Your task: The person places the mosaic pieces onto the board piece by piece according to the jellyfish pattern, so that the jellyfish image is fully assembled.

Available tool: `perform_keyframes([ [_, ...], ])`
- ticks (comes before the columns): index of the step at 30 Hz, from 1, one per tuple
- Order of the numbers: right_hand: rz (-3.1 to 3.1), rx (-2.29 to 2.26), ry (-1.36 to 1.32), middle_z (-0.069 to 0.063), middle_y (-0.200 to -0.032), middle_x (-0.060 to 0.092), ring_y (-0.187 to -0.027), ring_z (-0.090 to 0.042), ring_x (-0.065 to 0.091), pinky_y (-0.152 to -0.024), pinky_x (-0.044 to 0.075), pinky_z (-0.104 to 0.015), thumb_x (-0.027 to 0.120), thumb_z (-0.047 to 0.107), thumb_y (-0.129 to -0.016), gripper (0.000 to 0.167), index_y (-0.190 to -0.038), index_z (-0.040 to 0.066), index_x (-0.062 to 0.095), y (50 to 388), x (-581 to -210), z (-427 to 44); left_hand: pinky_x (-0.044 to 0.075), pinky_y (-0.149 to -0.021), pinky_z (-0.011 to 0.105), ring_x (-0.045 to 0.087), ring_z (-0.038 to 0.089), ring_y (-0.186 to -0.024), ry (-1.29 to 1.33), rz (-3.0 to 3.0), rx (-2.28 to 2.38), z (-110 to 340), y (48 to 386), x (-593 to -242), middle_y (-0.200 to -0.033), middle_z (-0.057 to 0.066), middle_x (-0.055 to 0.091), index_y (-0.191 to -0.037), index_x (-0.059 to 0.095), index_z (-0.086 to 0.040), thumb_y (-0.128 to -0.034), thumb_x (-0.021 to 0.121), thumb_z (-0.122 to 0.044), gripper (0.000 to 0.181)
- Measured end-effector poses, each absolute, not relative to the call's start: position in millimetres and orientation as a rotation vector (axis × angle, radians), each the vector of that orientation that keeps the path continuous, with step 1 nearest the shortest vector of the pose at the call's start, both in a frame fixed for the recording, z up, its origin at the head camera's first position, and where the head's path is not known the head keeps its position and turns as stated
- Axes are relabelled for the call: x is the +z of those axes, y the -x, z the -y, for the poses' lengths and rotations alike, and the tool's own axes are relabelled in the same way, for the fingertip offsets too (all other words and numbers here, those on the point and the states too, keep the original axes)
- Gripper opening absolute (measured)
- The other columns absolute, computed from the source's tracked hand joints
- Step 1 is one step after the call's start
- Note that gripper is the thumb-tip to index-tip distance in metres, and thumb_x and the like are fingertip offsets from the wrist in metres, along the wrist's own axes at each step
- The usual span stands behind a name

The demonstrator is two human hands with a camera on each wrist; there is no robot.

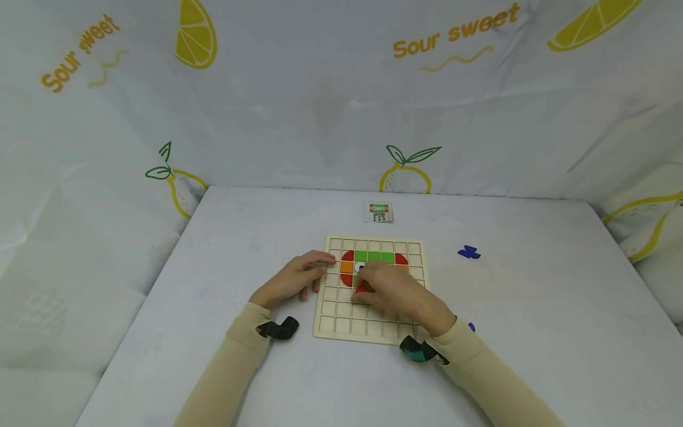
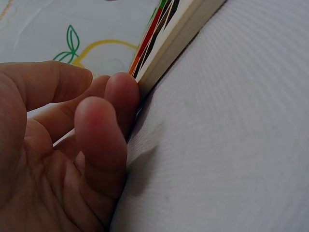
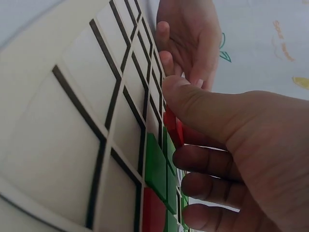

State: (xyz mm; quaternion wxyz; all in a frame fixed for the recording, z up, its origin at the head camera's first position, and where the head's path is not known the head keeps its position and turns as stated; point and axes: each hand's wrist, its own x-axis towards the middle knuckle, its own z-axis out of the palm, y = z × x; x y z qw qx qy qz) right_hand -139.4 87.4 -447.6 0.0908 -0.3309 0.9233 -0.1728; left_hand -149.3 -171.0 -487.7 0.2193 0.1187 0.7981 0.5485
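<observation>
A square wooden grid board [image 1: 333, 325] lies on the table, with red, green, orange and white tiles set in its upper cells. My right hand [image 1: 397, 290] is over the board and pinches a red tile [image 3: 173, 126] between thumb and fingers, just beside the green tiles [image 3: 157, 164]. The hand hides part of the pattern. At the board's left edge rests my left hand [image 1: 299, 276], fingers loosely bent and holding nothing. In the left wrist view its fingertips [image 2: 121, 94] are by the board's side.
Behind the board lies a small stack of picture cards [image 1: 379, 211], the top one printed with a green and red figure. Several blue pieces [image 1: 469, 252] lie to the right. Another blue piece [image 1: 472, 327] shows partly beside the right forearm. A printed cloth hangs behind the table.
</observation>
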Motion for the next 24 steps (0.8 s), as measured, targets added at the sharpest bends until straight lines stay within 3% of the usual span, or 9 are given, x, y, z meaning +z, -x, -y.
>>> perform_keyframes([
  [11, -2.712, -0.520, 1.064, 0.007, -0.091, 0.061, -0.083, -0.009, 0.053, -0.075, 0.052, -0.026, 0.079, 0.038, -0.088, 0.024, -0.097, 0.016, 0.073, 135.0, -452.5, -84.7, 0.044, -0.044, 0.023, 0.047, 0.014, -0.054, -0.333, -2.216, 1.515, 170.2, 149.5, -487.4, -0.075, 0.006, 0.057, -0.138, 0.059, -0.022, -0.1054, 0.053, -0.021, 0.033],
  [24, -2.666, -0.515, 1.059, 0.008, -0.094, 0.061, -0.088, -0.009, 0.053, -0.079, 0.052, -0.026, 0.078, 0.035, -0.089, 0.021, -0.101, 0.018, 0.074, 137.2, -452.0, -87.9, 0.043, -0.044, 0.023, 0.047, 0.015, -0.053, -0.329, -2.211, 1.517, 170.8, 149.5, -487.5, -0.075, 0.006, 0.057, -0.138, 0.059, -0.022, -0.1056, 0.053, -0.021, 0.033],
])
